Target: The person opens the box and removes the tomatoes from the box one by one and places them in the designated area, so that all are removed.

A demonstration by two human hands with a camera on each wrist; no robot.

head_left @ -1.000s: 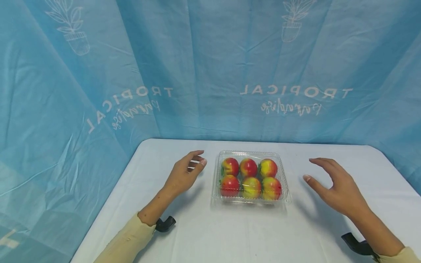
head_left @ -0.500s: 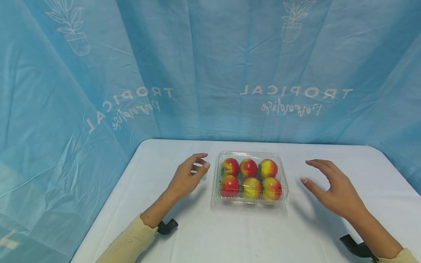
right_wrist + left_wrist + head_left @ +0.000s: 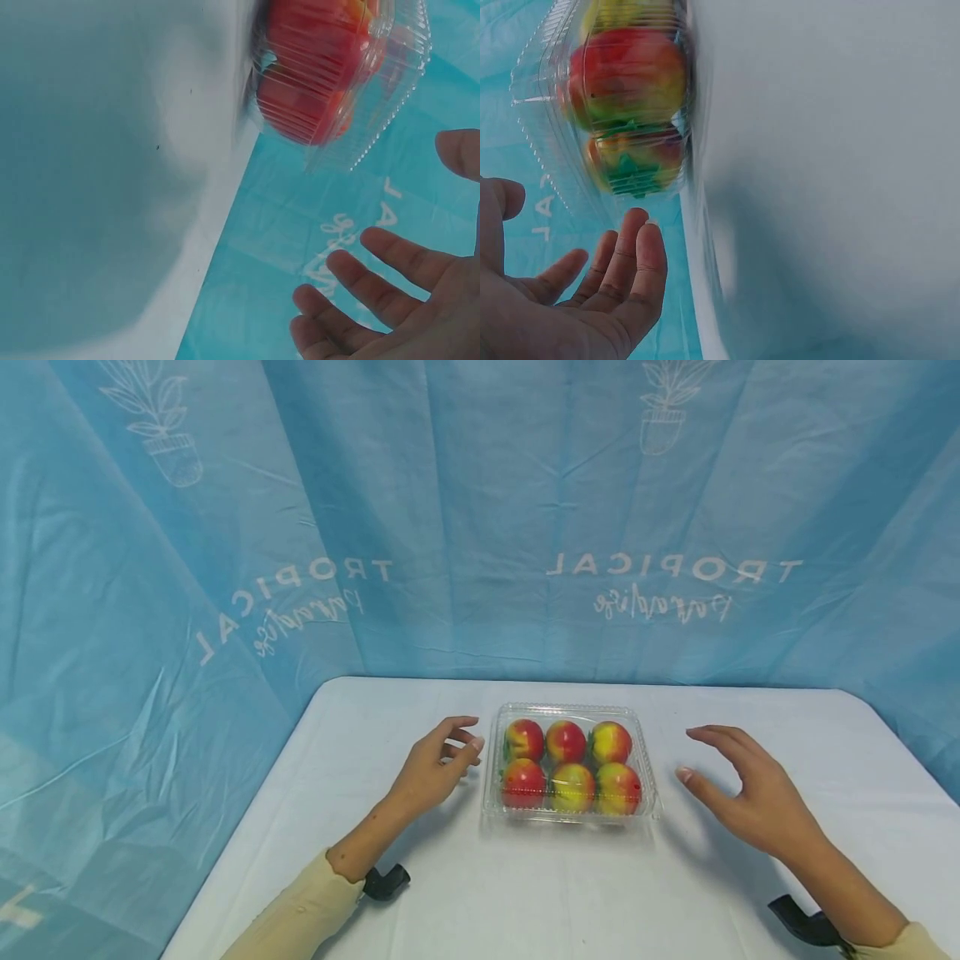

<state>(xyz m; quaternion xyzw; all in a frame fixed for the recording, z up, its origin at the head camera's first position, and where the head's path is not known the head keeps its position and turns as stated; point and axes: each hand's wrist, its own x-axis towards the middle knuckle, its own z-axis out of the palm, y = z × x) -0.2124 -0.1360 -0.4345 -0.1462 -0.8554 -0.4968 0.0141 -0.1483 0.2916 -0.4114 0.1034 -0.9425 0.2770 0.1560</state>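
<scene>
A clear plastic clamshell box (image 3: 570, 818) lies closed on the table, with several red-and-yellow fruits (image 3: 572, 787) in two rows inside; they look like apples or mangoes. Just left of the box hovers my left hand (image 3: 435, 768), fingers loosely bent and holding nothing. On the other side, with a wider gap, my right hand (image 3: 757, 793) is held with thumb and fingers spread apart, also holding nothing. Both wrist views show the ridged side of the box, the left one with green patches on a fruit (image 3: 636, 165). Neither hand touches the box.
A white cloth covers the table (image 3: 570, 902), whose far corners are rounded. Behind and to the left hangs a blue curtain (image 3: 480, 510) with white plant drawings and mirrored lettering. Black curved pieces (image 3: 386, 883) sit at both wrists.
Both hands have drifted inward toward the box, the left one to the right and the right one to the left. The box and fruits stay put.
</scene>
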